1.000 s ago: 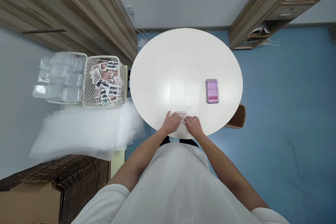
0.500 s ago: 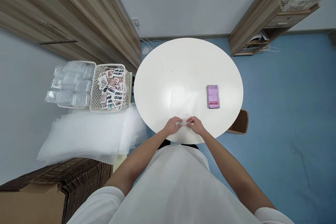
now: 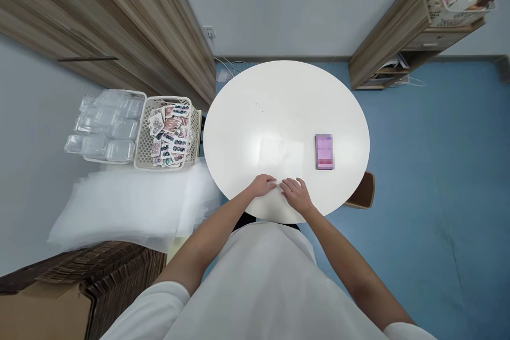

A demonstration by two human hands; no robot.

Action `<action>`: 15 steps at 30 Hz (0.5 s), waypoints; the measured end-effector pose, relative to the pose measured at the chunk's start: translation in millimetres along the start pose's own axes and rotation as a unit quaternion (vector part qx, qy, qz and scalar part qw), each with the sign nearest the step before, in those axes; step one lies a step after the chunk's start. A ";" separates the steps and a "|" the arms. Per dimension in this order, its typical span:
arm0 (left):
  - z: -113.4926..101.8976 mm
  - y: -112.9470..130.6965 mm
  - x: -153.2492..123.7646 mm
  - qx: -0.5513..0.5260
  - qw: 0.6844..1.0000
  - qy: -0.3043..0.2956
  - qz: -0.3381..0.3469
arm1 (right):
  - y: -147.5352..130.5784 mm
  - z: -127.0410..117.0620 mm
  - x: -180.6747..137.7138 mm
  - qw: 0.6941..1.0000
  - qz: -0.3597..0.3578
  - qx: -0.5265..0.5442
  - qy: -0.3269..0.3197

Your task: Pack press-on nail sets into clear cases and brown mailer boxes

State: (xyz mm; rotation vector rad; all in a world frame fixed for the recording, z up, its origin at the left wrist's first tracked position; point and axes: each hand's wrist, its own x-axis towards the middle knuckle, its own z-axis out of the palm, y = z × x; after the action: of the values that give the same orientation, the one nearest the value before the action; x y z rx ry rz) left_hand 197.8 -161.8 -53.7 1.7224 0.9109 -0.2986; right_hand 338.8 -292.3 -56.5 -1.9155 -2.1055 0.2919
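Observation:
My left hand [image 3: 261,187] and my right hand [image 3: 297,195] rest side by side at the near edge of the round white table [image 3: 279,95]. A small clear case [image 3: 278,185] lies between them, mostly hidden. The fingers of my left hand are together and curled onto its left end. My right hand lies flat with its fingers spread, fingertips touching the case's right side. A thin clear sleeve [image 3: 274,151] lies on the table just beyond my hands.
A pink box [image 3: 324,152] lies on the table's right side. To the left stand a basket of nail-set cards [image 3: 170,132], a tray of clear cases [image 3: 104,125] and a stack of clear sheets [image 3: 131,202]. A cardboard box [image 3: 51,297] is at the lower left, and wooden cabinets stand at the back.
Half a second ago both hands pinched the clear case just above the table. Now it is down on the table, and my right hand has flattened out beside it.

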 end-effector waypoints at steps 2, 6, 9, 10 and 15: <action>-2.0 4.3 -3.4 0.057 0.998 0.009 0.003 | 0.6 6.7 0.9 1.000 0.018 -0.014 0.008; -1.0 12.4 -22.3 0.247 0.954 0.144 0.092 | 1.7 15.4 7.6 0.999 0.048 -0.001 0.011; 5.8 11.2 -34.7 0.345 0.902 0.165 0.199 | 0.8 15.7 8.9 0.998 0.066 0.017 0.007; 8.6 9.3 -35.7 0.364 0.893 0.161 0.211 | 0.4 15.0 8.5 0.997 0.071 0.024 0.004; 17.8 0.1 -20.0 0.362 0.900 0.165 0.177 | 1.1 11.4 8.2 0.988 0.123 0.089 -0.011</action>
State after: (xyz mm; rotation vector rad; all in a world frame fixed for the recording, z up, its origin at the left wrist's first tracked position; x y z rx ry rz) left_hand 188.7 -186.3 -47.8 2.6523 0.7402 -0.0990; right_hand 335.3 -283.6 -67.0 -2.0699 -1.7876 0.5345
